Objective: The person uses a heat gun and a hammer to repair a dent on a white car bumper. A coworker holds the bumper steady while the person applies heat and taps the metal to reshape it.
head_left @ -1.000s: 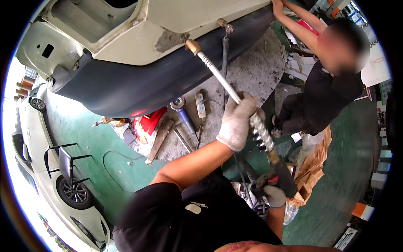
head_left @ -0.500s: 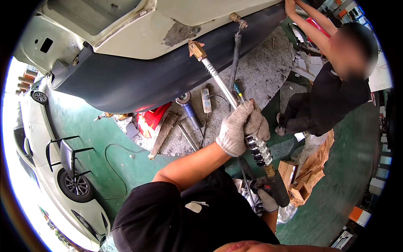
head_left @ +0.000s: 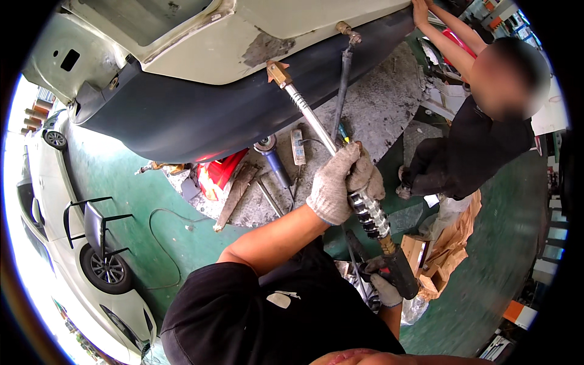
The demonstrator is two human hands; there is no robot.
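Note:
My gloved left hand (head_left: 340,185) is wrapped round the middle of a slide-hammer dent puller (head_left: 313,125), just above its ribbed silver-and-black section. My gloved right hand (head_left: 384,289) is closed on the handle at its rear, by a red part; some of its fingers are hidden. The tool's copper-coloured tip (head_left: 278,69) is at the lower edge of a pale car body panel (head_left: 213,45); whether it touches cannot be made out. Close to the tip, a bare, scuffed grey patch (head_left: 266,48) marks the panel. A dark bumper (head_left: 201,115) runs below it.
A thick cable with a brass clamp (head_left: 345,29) hangs from the panel. An angle grinder (head_left: 272,159), power strip (head_left: 297,147) and red lamp (head_left: 220,173) lie below. At right, another person (head_left: 486,140) has hands on the car. A chair (head_left: 97,225), white car (head_left: 42,255) and cardboard (head_left: 447,255) stand around.
The dent puller's tip and my left hand have shifted slightly left. The other person has lowered a little, hands still on the car.

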